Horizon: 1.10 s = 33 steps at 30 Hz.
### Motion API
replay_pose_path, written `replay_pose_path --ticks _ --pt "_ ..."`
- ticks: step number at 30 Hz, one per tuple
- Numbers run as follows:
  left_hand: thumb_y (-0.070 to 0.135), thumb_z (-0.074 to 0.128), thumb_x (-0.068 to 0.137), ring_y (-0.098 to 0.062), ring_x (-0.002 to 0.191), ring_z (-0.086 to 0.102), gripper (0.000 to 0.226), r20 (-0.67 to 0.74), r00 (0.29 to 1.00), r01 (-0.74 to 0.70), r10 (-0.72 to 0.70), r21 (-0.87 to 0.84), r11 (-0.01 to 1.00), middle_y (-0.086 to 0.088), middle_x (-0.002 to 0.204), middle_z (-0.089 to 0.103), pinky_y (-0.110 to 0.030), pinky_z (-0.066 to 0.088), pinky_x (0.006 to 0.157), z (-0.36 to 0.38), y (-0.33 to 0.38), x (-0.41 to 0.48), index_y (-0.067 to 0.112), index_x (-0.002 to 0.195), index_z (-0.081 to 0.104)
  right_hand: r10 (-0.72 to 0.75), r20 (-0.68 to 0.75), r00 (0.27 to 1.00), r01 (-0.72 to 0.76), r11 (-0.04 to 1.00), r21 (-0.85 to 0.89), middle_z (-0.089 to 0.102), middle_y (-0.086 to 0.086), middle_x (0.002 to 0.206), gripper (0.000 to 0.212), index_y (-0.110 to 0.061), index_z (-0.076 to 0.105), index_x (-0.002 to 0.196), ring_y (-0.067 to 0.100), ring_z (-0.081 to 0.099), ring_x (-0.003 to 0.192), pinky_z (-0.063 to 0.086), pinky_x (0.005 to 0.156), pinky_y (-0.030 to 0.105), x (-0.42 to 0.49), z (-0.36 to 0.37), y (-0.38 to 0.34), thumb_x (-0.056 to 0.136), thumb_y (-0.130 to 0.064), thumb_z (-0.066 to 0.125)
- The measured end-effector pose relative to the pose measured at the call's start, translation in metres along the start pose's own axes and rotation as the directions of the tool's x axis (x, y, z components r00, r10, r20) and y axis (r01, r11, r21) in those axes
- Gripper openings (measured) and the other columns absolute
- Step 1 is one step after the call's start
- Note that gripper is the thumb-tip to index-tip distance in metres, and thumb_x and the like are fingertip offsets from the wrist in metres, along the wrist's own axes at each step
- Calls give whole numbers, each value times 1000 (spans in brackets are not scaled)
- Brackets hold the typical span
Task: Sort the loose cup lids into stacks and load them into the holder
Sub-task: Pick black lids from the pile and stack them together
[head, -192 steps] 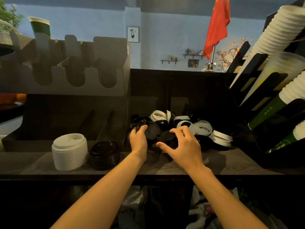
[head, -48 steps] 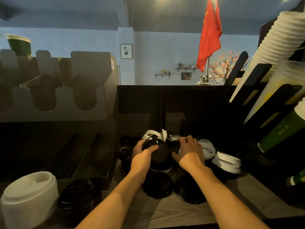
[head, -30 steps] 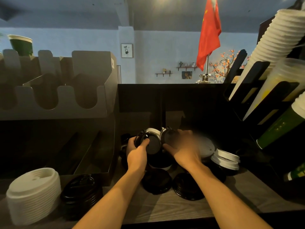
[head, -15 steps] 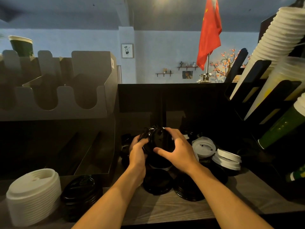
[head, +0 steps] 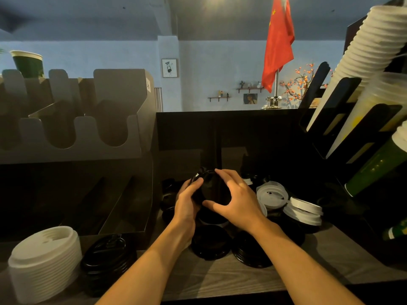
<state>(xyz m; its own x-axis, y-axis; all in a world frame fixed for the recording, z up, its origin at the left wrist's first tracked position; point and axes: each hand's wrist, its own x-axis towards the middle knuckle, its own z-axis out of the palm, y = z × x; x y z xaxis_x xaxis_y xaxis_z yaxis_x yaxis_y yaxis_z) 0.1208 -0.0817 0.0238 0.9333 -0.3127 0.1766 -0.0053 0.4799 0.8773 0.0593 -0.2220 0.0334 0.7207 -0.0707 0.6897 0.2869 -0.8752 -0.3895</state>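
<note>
Both hands hold a small stack of black lids (head: 212, 187) on edge above the loose pile. My left hand (head: 187, 202) grips its left side, thumb on the front rim. My right hand (head: 234, 200) curls over its right side, fingers on top and thumb beneath. Loose white lids (head: 272, 195) and a short white stack (head: 302, 213) lie to the right. Two black lids (head: 210, 243) lie flat in front of the pile. A tall white lid stack (head: 45, 260) and a black lid stack (head: 105, 256) stand at the lower left. The grey lid holder (head: 88, 148) stands at the left.
A rack of sleeved paper cups (head: 370, 119) leans in from the right. A dark back wall (head: 231, 133) closes the counter behind the pile. The wooden counter (head: 220, 280) runs along the front. A green cup (head: 28, 63) sits on top of the holder.
My left hand lifted black lids from the pile and my right hand came off the pile onto them. Both hands now grip the stack, held slightly higher.
</note>
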Motion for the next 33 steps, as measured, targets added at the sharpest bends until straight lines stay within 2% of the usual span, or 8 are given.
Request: replay_pose_path --ticks 6,12,15,19,23,27,31,33 --pt "28 59 95 -28 115 67 33 26 1000 14 -14 -31 999 -7 117 75 -49 51 104 2 0 -2 17 124 69 -15 -41 999 13 998 -61 40 -18 136 90 -30 41 147 5 45 122 45 96 21 0 -1 2 72 -70 72" --pt "16 74 78 -30 109 70 41 59 998 -11 8 51 999 -11 116 74 -39 58 82 0 2 -2 22 118 71 -14 32 999 13 1000 16 30 -21 140 89 -37 35 146 1 37 124 41 96 17 -1 -1 3 72 -62 78" --pt "12 73 75 -34 109 69 44 50 998 35 -35 1 999 -13 115 74 -43 59 79 -3 5 -2 22 119 72 46 91 995 -64 977 202 34 -24 139 72 -46 34 142 -1 43 121 47 95 21 -1 1 1 81 -56 72" --pt "17 71 73 -33 112 69 50 87 995 44 -44 1 999 -13 117 74 -45 57 85 -4 8 -5 17 124 69 126 40 991 -132 935 329 50 -21 128 52 -44 44 137 2 51 119 51 97 28 0 -1 2 92 -39 68" --pt "15 69 82 -31 110 69 42 -13 999 52 -52 -8 999 -11 116 75 -45 56 92 -3 7 -4 17 124 69 196 0 981 -183 917 354 59 -16 123 39 -39 48 135 4 58 111 55 92 33 1 0 2 98 -47 54" --pt "18 70 87 -28 105 68 36 -210 977 34 -34 -2 999 -8 114 73 -38 57 84 -7 6 1 23 122 67 186 -43 982 -185 983 13 60 -10 120 26 -31 53 127 12 61 101 54 80 33 1 -5 4 102 -37 48" --pt "20 72 85 -28 102 68 38 -310 951 -2 10 27 1000 -7 112 72 -43 59 86 -9 3 4 27 122 66 183 345 920 -76 951 -301 50 -5 134 54 -35 48 137 20 48 122 39 96 32 -5 -2 1 90 -62 55" --pt "22 73 84 -30 102 69 38 -317 948 5 9 42 999 -8 112 72 -45 59 86 -9 2 4 28 121 68 221 407 887 -75 936 -344 51 -4 137 65 -37 44 141 21 47 124 36 97 32 -5 -1 0 86 -69 56"
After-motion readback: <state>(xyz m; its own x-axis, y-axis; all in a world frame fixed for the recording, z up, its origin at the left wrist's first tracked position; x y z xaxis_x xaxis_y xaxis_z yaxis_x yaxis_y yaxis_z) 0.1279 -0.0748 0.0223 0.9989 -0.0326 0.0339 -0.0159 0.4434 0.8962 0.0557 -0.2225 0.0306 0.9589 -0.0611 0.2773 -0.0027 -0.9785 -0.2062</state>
